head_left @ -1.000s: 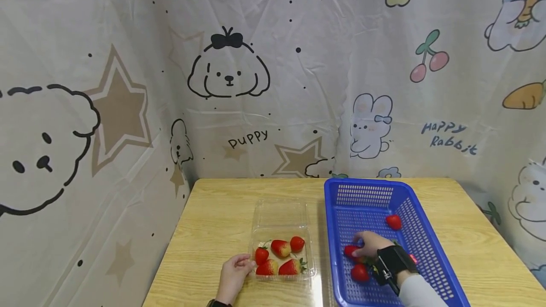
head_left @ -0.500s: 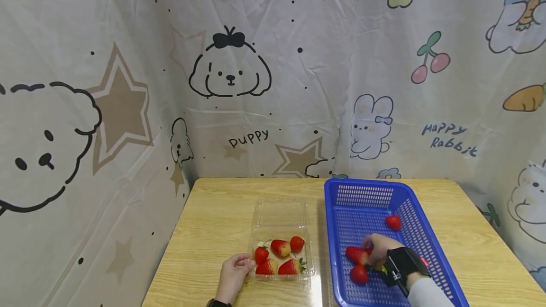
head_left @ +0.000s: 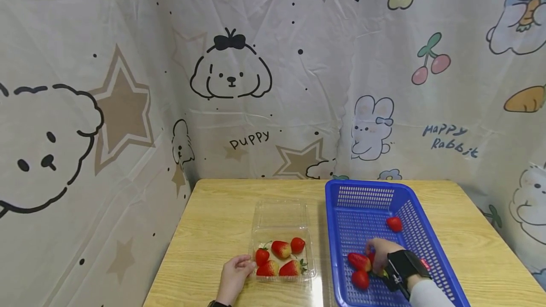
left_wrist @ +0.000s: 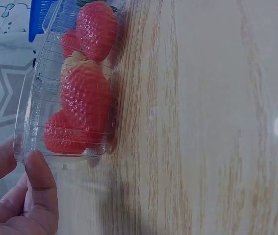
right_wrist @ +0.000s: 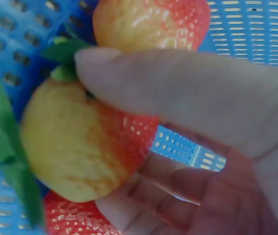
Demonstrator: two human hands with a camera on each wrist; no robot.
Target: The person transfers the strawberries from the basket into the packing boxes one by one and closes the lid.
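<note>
My left hand (head_left: 233, 276) pinches the left edge of a clear plastic clamshell box (head_left: 280, 214) between thumb and finger, as the left wrist view shows. The box lies with its lid folded back. Several red-and-yellow toy strawberries (head_left: 281, 249) are in its base. Inside a blue plastic basket (head_left: 331, 236), my right hand (head_left: 383, 253) has its thumb and fingers around a strawberry (right_wrist: 80, 142) with a yellow top and green leaves. Two more strawberries touch or nearly touch it: one (head_left: 359, 261) to the left, another (head_left: 360, 279) nearer me.
A lone strawberry (head_left: 394, 224) lies farther back in the basket, near its right wall. Box and basket stand side by side on a wood-grain table (head_left: 222, 212). A cartoon-printed cloth (head_left: 273, 108) hangs behind and at the sides.
My right hand has moved right within the basket, off the left strawberry and onto the one beside it. The left hand stays at the box edge.
</note>
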